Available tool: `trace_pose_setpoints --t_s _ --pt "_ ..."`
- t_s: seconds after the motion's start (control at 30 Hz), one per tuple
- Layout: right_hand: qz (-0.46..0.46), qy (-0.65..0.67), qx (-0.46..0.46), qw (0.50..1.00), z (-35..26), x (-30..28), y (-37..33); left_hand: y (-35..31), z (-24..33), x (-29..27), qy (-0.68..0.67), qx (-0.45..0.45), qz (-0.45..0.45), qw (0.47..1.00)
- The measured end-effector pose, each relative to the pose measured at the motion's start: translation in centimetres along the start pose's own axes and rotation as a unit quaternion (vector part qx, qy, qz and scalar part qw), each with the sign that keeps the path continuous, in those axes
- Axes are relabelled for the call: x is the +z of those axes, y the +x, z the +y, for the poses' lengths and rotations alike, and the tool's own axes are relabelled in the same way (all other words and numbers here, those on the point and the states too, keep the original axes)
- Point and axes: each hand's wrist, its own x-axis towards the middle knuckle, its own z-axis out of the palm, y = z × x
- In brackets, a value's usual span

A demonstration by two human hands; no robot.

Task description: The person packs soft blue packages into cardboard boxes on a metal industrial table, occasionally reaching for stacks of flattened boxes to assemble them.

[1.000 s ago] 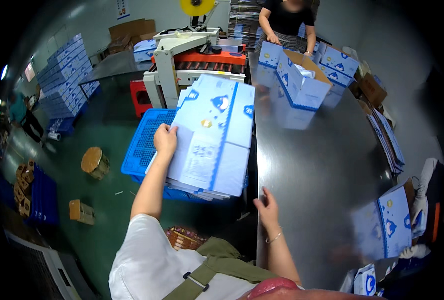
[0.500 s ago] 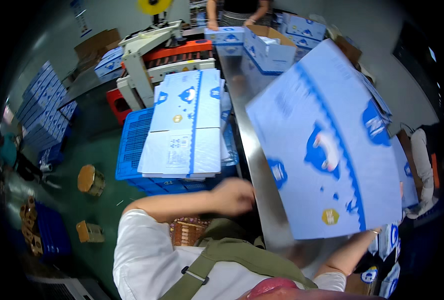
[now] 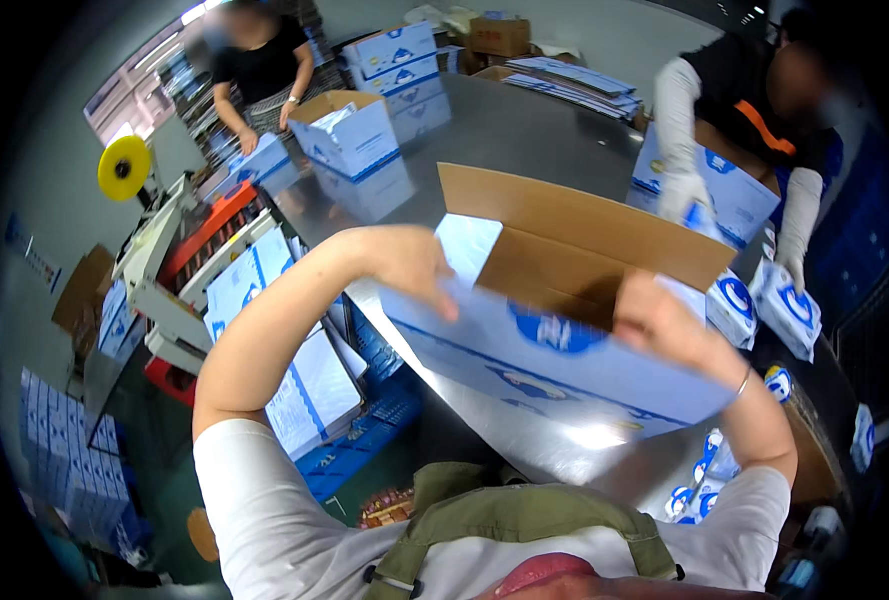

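Observation:
A blue-and-white cardboard box, printed with a cartoon figure, stands opened out in front of me over the metal table. Its brown inside shows, and the far flap rises upright. At the near left corner my left hand closes on the box wall, slightly blurred. My right hand is curled over the near right edge, its fingers bent toward the inside. Hidden from view is the box's underside.
Flat cartons lie stacked on a blue crate at left, beside a taping machine. A gloved co-worker handles white-and-blue packs at right. Another person stands far left by filled boxes on the metal table.
The flat carton held up at right is now opened into a box in front of me. My left hand has risen from beside the table edge to the box. The view has turned right.

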Motion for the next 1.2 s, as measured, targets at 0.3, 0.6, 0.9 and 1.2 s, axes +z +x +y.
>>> trace_pose_setpoints --t_s 0.3,0.6,0.9,1.2 --pt "-0.144 -0.023 0.249 0.957 -0.2 -1.0 -1.1 11.8 -3.9 7.5 -0.234 -0.092 0.687 0.682" --pt "0.168 0.006 0.274 0.947 -3.6 0.0 -12.5 18.8 10.9 23.9 -0.629 0.270 0.329 0.650" --pt "-0.109 0.225 0.408 0.878 -4.1 11.1 -4.6 2.1 6.0 7.2 -0.150 0.243 0.453 0.844" --pt "-0.116 -0.056 0.180 0.975 -3.8 0.8 7.6 2.1 5.4 6.2 -0.157 0.188 0.428 0.870"
